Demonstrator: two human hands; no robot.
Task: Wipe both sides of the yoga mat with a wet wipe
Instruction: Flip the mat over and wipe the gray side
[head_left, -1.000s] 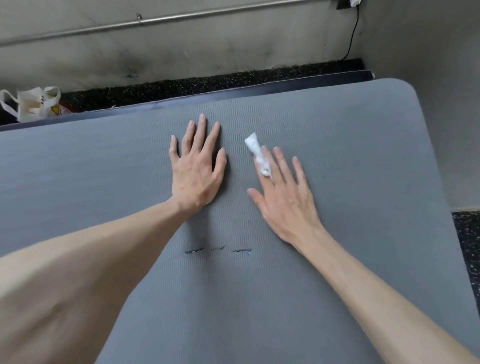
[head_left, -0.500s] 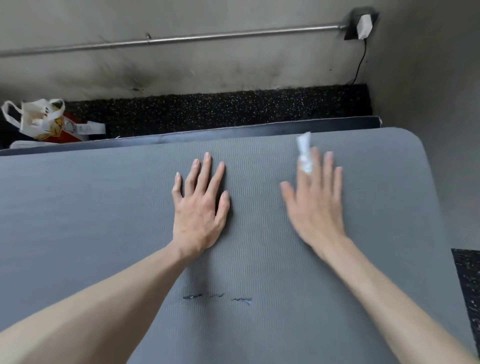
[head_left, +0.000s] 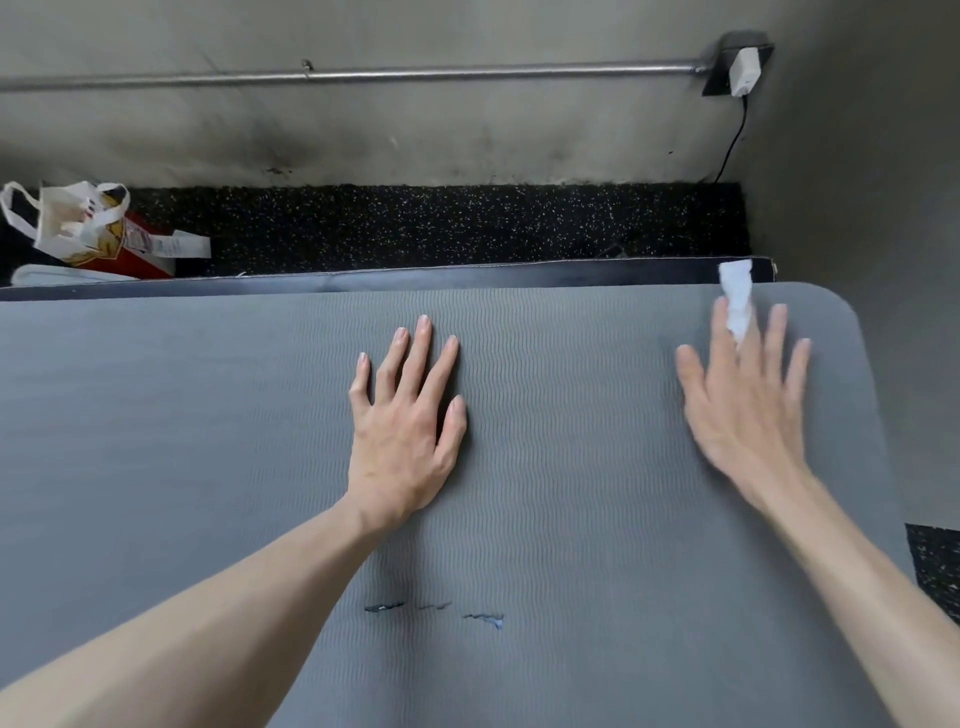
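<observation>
My right hand lies flat, fingers straight, wet wipe between them. The yoga mat runs long leftward; my left hand presses flat, open.

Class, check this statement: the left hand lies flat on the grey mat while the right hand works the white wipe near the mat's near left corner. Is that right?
Not quite. The head view shows the right hand with the wet wipe near the far right corner of the yoga mat, not the near left. The left hand does lie flat.
</observation>
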